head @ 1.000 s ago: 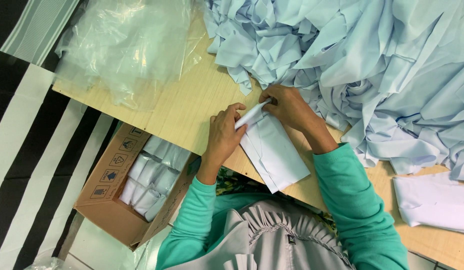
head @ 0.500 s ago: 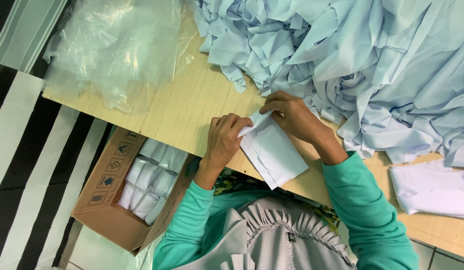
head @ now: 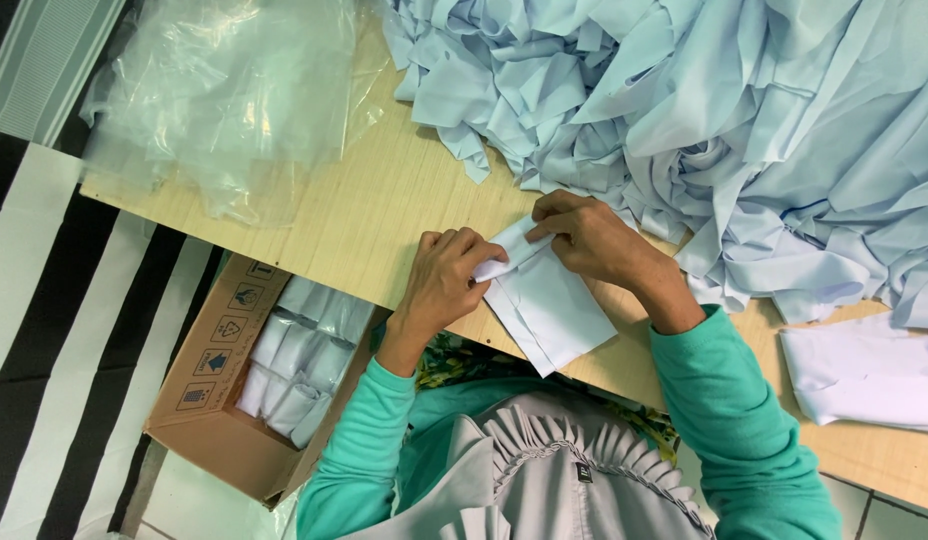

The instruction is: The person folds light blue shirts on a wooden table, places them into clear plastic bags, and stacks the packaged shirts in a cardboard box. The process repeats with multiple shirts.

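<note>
Both my hands rest on a small folded pale blue cloth piece [head: 546, 312] lying on the wooden table [head: 384, 215] near its front edge. My left hand [head: 446, 280] pinches the cloth's upper left corner. My right hand [head: 589, 240] presses the fold at its top edge, fingers curled over it. The lower end of the piece reaches the table's edge. Both arms wear teal sleeves.
A large heap of pale blue fabric pieces [head: 704, 120] covers the table's far right. Crumpled clear plastic bags [head: 224, 100] lie at the far left. A stack of folded pieces [head: 864, 375] sits at the right. An open cardboard box [head: 239, 390] with bagged bundles stands on the floor at left.
My hands have pressed the cloth's top edge down into a fold. They stay at the same spot on the table.
</note>
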